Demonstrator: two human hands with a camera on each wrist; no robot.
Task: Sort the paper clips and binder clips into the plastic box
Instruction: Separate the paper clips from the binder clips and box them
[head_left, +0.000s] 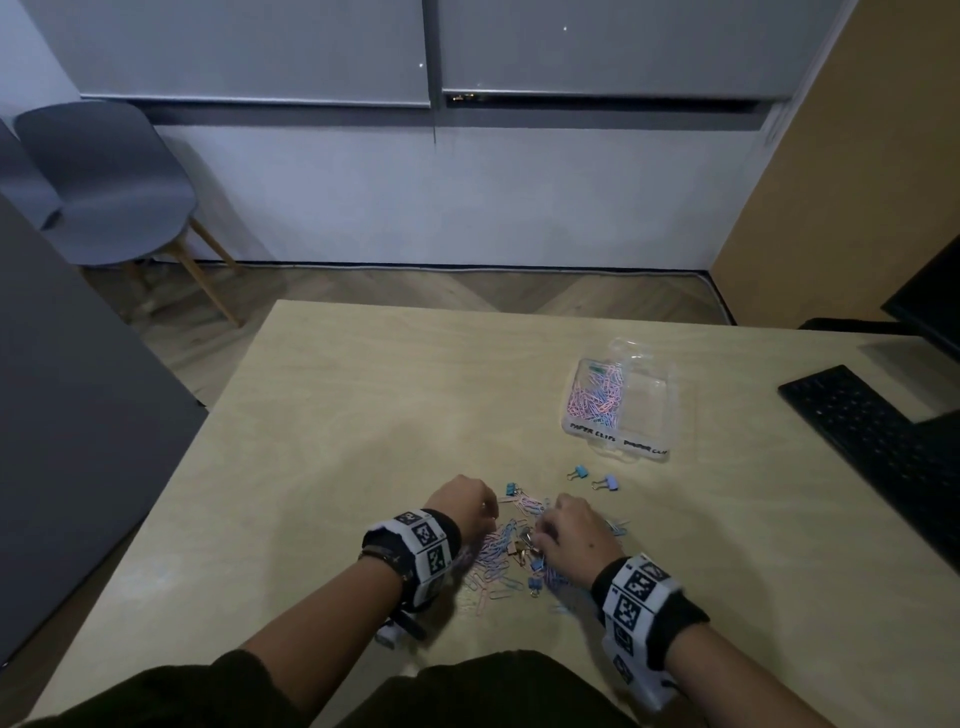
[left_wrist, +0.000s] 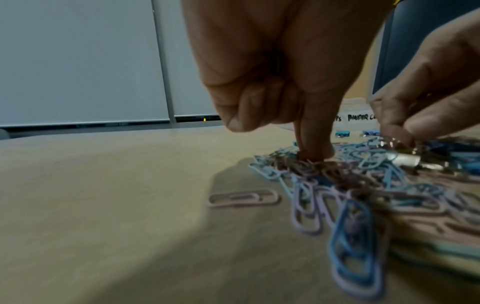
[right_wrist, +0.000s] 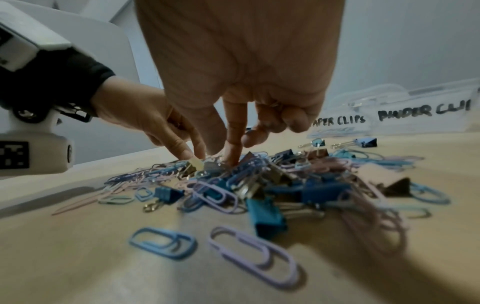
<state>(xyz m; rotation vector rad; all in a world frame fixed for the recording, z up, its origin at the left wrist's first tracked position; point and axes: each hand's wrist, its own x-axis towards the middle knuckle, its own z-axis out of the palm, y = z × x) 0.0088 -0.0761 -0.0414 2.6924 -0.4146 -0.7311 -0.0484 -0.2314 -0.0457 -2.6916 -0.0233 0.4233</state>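
A mixed pile of pastel paper clips (head_left: 496, 553) (left_wrist: 345, 181) and binder clips (right_wrist: 267, 214) lies on the table near its front edge. My left hand (head_left: 462, 506) points its forefinger (left_wrist: 314, 148) down into the pile, the other fingers curled. In the right wrist view its fingertips meet at a gold binder clip (right_wrist: 194, 164); a grip is unclear. My right hand (head_left: 576, 530) reaches into the pile's right side, where its thumb and forefinger (right_wrist: 232, 148) pinch a silver binder clip (left_wrist: 401, 157). The clear plastic box (head_left: 647, 415) stands farther right, its left compartment holding paper clips.
Two blue binder clips (head_left: 577, 472) (head_left: 608, 482) lie apart between the pile and the box. A black keyboard (head_left: 872, 431) sits at the table's right side. A grey chair (head_left: 114, 182) stands beyond the table's left corner.
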